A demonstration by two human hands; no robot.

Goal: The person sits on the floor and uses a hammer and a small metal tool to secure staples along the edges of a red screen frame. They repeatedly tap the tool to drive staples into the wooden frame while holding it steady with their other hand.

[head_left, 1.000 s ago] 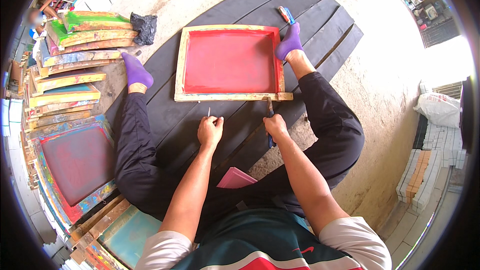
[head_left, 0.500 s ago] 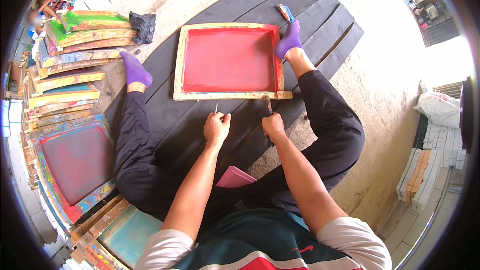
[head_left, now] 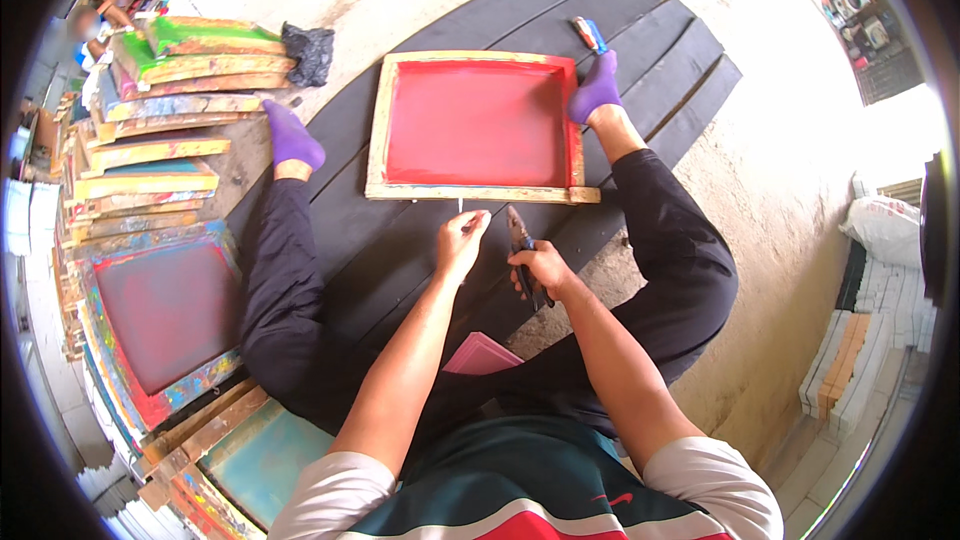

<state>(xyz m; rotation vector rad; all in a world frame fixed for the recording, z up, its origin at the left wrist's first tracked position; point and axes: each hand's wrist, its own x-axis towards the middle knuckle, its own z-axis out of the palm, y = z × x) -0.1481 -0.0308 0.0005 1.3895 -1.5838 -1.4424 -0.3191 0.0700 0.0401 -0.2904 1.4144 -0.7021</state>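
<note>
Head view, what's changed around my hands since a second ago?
Your right hand moved left, carrying the dark metal pliers with blue-black handles; their tip has drawn back from the lower edge of the red-panelled wooden frame. Your left hand, pinching a thin pale rod, moved right and forward. Neither hand took or released anything. The frame stayed on the black slatted surface.
</note>
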